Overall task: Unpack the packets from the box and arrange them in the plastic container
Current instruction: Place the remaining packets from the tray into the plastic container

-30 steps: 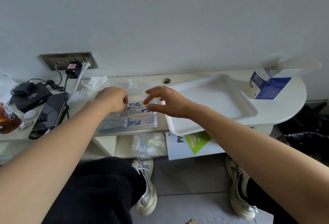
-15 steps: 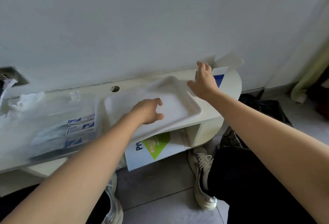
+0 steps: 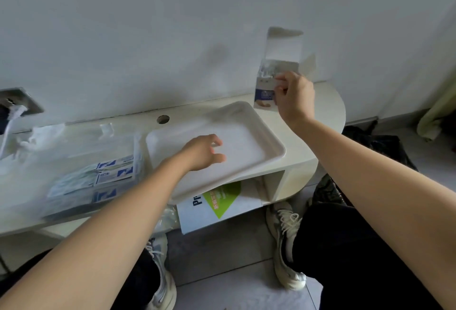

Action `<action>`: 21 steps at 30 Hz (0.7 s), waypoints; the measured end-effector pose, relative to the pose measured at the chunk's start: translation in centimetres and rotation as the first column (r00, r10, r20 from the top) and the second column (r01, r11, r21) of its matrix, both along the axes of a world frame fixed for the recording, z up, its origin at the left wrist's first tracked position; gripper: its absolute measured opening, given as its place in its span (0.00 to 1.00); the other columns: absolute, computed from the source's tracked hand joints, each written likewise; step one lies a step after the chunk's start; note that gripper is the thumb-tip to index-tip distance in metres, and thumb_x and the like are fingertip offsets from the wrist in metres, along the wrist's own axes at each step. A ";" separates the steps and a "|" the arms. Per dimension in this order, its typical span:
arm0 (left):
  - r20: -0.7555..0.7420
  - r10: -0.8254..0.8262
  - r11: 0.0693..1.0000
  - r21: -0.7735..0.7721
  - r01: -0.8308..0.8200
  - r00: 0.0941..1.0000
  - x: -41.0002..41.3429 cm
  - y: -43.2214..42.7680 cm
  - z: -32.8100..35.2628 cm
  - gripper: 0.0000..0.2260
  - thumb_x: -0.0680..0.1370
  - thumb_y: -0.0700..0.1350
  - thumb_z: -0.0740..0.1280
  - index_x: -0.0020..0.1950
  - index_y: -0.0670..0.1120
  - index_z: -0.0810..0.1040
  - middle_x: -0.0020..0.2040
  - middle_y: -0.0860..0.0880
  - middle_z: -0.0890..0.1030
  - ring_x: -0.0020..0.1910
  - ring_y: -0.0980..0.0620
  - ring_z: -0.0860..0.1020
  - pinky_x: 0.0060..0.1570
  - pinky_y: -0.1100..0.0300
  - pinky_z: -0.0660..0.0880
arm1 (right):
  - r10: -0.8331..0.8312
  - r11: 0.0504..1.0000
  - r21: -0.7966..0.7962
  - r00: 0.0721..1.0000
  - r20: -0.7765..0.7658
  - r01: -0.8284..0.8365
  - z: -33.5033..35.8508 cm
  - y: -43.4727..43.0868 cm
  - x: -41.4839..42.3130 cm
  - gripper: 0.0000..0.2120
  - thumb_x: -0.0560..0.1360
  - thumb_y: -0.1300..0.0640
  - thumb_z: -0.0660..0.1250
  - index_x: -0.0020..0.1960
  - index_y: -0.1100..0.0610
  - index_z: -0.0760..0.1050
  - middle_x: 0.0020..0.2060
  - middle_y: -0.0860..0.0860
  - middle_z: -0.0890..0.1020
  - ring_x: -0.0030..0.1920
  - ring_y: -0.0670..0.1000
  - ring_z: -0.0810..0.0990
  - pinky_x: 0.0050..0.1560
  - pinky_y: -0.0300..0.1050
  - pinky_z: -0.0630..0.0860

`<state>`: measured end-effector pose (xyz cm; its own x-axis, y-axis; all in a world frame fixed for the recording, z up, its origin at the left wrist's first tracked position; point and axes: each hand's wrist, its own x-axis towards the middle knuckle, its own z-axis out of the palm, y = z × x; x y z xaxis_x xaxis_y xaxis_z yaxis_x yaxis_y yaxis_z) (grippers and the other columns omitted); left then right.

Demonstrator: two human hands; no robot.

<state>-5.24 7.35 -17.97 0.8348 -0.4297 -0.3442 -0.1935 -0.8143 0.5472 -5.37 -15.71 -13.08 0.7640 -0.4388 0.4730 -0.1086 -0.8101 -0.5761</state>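
Now right hand (image 3: 293, 95) grips the box (image 3: 265, 87), flap up, probably for emptying; left hand (image 3: 202, 153) hovers over the tray (image 3: 271, 137), fingers (image 3: 215, 139) relaxed.

The cream desk (image 3: 325, 107) is carrying 1 white tray (image 3: 277, 143) toward its rounded right end, overhanging the front edge. 1 clear plastic container (image 3: 74, 151) is sitting just left of it, and crumpled white wrapping (image 3: 44, 134) is lying at the back left.

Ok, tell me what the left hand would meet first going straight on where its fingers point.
Probably the far right rim of the white tray under the left hand; if it clears that, the right forearm. Height unclear.
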 end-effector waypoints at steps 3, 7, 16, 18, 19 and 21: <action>-0.132 0.118 0.980 -0.147 -0.137 0.984 0.1 0.7 0.4 0.26 0.74 0.50 0.71 0.70 0.49 0.66 0.56 0.45 0.75 0.43 0.47 0.76 0.46 0.52 0.77 | 0.225 0.967 0.106 0.971 0.086 -0.233 1.2 1.9 -0.8 0.09 0.71 0.66 0.63 0.47 0.60 0.81 0.43 0.56 0.83 0.42 0.58 0.82 0.44 0.50 0.78; -0.135 0.218 0.922 -0.296 -0.250 0.966 0.0 1.5 1.4 0.45 0.71 0.48 0.75 0.78 0.51 0.48 0.68 0.43 0.67 0.50 0.45 0.77 0.38 0.59 0.76 | 0.479 0.833 0.295 0.877 0.039 -0.468 1.1 5.2 -2.4 0.08 0.72 0.70 0.64 0.42 0.60 0.79 0.32 0.57 0.82 0.31 0.56 0.83 0.36 0.49 0.81; 0.141 0.307 0.876 -0.427 -0.222 0.941 -0.6 4.4 2.8 0.35 0.63 0.42 0.79 0.62 0.47 0.62 0.59 0.44 0.74 0.54 0.43 0.76 0.47 0.50 0.77 | 0.704 0.692 0.334 0.701 -0.116 -0.640 0.1 8.6 -4.9 0.07 0.76 0.63 0.65 0.49 0.58 0.81 0.38 0.51 0.84 0.36 0.47 0.84 0.40 0.44 0.82; 0.182 0.324 0.884 -0.408 -0.228 0.929 -0.3 5.3 2.8 0.34 0.61 0.43 0.79 0.60 0.50 0.63 0.59 0.44 0.74 0.53 0.45 0.77 0.48 0.52 0.76 | 0.677 0.701 0.399 0.728 -0.112 -0.591 0.4 8.5 -5.0 0.10 0.77 0.61 0.61 0.53 0.58 0.80 0.44 0.49 0.82 0.33 0.48 0.83 0.33 0.42 0.80; 0.191 0.336 0.883 -0.405 -0.237 0.922 -0.3 5.7 2.9 0.34 0.59 0.46 0.77 0.59 0.52 0.64 0.58 0.44 0.75 0.53 0.45 0.77 0.49 0.50 0.77 | 0.644 0.718 0.417 0.759 -0.098 -0.556 0.6 8.4 -4.9 0.11 0.77 0.59 0.59 0.55 0.57 0.79 0.47 0.49 0.82 0.31 0.49 0.83 0.30 0.42 0.79; 0.225 0.350 0.887 -0.393 -0.244 0.909 -0.2 6.3 3.0 0.33 0.58 0.49 0.75 0.60 0.55 0.65 0.58 0.44 0.74 0.50 0.46 0.78 0.49 0.49 0.78 | 0.583 0.753 0.436 0.808 -0.092 -0.493 0.5 8.4 -4.3 0.12 0.78 0.56 0.59 0.58 0.56 0.77 0.50 0.51 0.82 0.30 0.50 0.81 0.29 0.41 0.76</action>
<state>-5.43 13.61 -14.92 0.9800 -0.1929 0.0493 -0.1613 -0.6245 0.7642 -9.71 -7.27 -12.58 0.9863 -0.0302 0.1620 0.1258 -0.4967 -0.8588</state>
